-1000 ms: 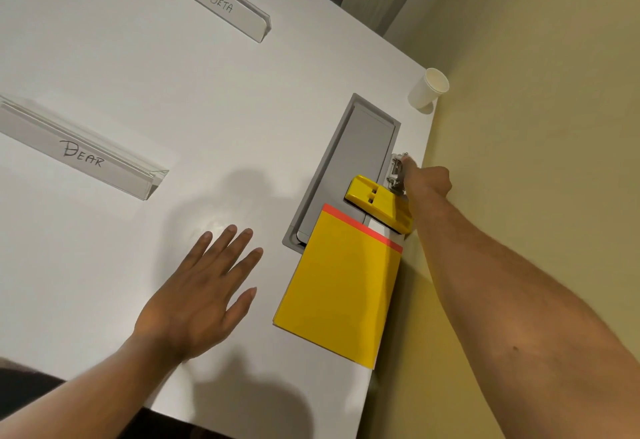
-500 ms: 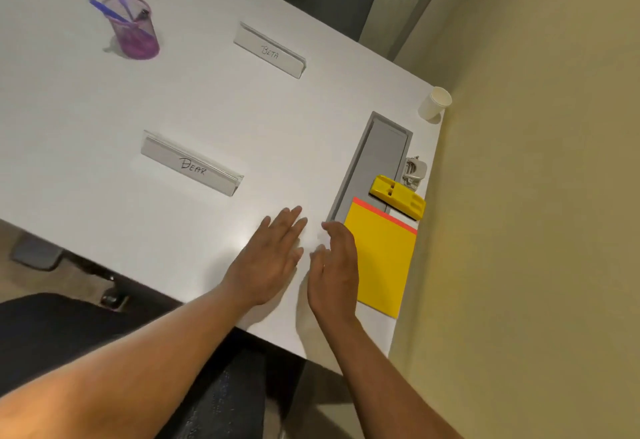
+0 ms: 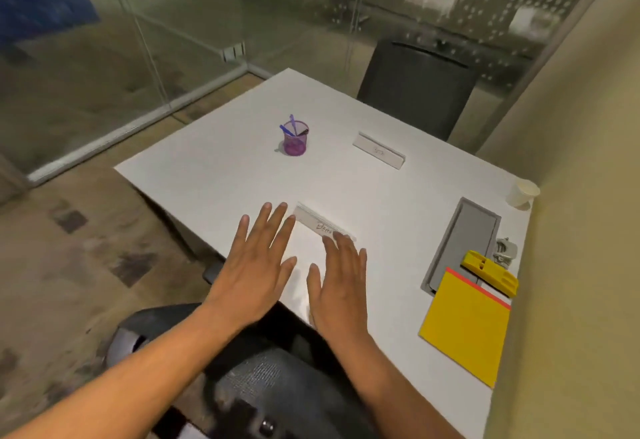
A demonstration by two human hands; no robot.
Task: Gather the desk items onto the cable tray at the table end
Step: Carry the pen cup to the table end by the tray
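Both hands spread flat over the near name card, the cable tray far to the right of the fingers.

The near name card (image 3: 325, 226) lies on the white table (image 3: 221, 175) just ahead of both hands — the right hand (image 3: 341, 291) covers its right end with the fingertips, and the left hand (image 3: 259, 265) has its fingers straight and spread beside its left end; whether they touch it I cannot tell. Well to the right of the right fingers is the grey cable tray (image 3: 462, 241), with a yellow folder (image 3: 465, 329) over its near end, a yellow stapler (image 3: 490, 272) and a metal clip (image 3: 505, 251) beside it. Beyond the fingertips stand a purple pen cup (image 3: 295, 139) and the second name card (image 3: 379, 154) — a paper cup (image 3: 523, 193) sits at the far right corner.
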